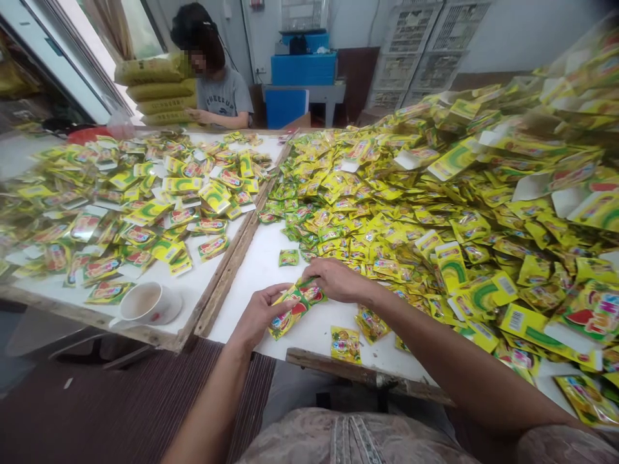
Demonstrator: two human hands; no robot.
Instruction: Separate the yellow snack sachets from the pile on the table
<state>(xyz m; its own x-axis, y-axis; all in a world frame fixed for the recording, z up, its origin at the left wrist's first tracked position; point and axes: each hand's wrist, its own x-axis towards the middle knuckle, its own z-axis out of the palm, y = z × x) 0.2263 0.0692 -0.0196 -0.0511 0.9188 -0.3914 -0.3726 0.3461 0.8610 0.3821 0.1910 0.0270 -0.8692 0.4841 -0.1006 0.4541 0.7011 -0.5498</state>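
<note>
- left hand [258, 314]: fingers grasping a small printed box [293, 310], thumb and fingers around its near part
- right hand [338, 280]: fingers bent in at the far end of the same box, touching it; cannot tell if they grip the flap or a packet, contact point is hidden
- box sits between both hands over the right-hand surface [236, 293], tilted, yellow/green with red print; cannot tell if its underside touches down
- green sachet [289, 258] lies flat just beyond the hands, near the heap
- yellow packet [345, 345] flat near the front edge, second packet [371, 325] just beside it, close to the right forearm
- big heap of packets [387, 193] fills the right and far side, several printed boxes mixed in on top
- wooden strip [227, 267] runs between the two surfaces
- left-hand surface [196, 296] carries a spread of boxes [140, 212], plus a white mug [145, 303] with pale brown liquid at the near corner
- co-worker [225, 93] in a grey T-shirt at the far side, next to stacked yellow sacks [159, 93]
- blue bin [304, 69] and pale crates [411, 51] along the back wall
</note>
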